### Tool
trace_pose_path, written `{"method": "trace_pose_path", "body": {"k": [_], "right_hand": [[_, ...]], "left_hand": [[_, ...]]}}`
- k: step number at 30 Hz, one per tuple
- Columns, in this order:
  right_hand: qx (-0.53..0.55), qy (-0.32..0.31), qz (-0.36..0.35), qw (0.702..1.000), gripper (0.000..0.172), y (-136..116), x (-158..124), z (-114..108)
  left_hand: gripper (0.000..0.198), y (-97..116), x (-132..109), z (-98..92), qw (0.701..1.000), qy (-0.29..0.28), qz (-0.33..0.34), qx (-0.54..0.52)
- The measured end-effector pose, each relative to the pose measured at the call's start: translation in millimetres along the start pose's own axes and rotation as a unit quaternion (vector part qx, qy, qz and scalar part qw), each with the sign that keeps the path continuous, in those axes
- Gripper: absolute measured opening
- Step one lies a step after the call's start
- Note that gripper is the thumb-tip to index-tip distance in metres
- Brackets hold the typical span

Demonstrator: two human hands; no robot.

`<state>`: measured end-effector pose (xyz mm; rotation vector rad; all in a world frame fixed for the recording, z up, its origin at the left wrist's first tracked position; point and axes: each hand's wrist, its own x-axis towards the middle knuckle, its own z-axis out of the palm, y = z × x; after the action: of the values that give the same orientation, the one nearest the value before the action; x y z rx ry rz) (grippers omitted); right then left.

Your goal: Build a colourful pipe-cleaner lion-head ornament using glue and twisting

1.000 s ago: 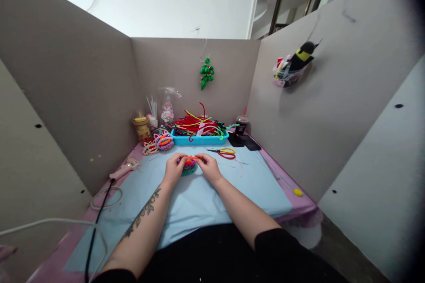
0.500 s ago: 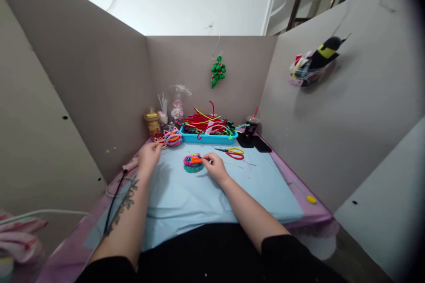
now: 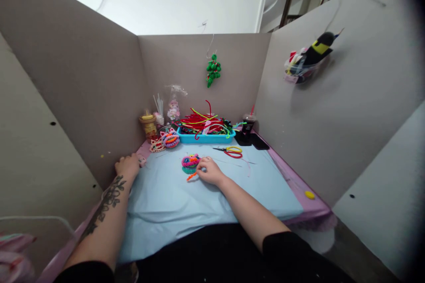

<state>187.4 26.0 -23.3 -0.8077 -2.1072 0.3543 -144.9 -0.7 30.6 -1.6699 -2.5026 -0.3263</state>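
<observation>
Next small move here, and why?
Probably lift what looks like a pink glue gun with the left hand and bring it to the orange strip: the left hand is at the glue gun, while the right hand holds the strip, one end exposed, by the pink-and-teal piece.

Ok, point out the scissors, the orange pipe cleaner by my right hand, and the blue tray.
Scissors (image 3: 227,150), head view: near the pivot.
Orange pipe cleaner (image 3: 191,177), head view: exposed middle.
Blue tray (image 3: 206,139), head view: front wall.
</observation>
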Motion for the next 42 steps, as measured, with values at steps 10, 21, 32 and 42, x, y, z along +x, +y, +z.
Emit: {"method": "trace_pose_path", "body": {"k": [10,21,32,42], "right_hand": [[0.018,-0.025,-0.024,0.999,0.014,-0.4,0.2,2.4],[0.104,0.046,-0.021,0.993,0.016,-11.1,-0.3,-0.9],[0.396,0.19,0.239,0.866,0.036,-19.7,2.3,12.2],[0.536,0.329,0.397,0.668,0.006,15.9,18.2,-6.6]], "left_hand": [[0.044,-4.6,0.2,-3.3,0.997,-0.006,-0.027,0.066],[0.037,33.5,-29.5,-49.3,0.963,0.174,-0.083,-0.188],[0.014,204.3,-110.6,12.6,0.847,0.115,0.253,-0.454],[0.026,128.8,-64.7,10.1,0.598,-0.136,-0.29,-0.735]]}}
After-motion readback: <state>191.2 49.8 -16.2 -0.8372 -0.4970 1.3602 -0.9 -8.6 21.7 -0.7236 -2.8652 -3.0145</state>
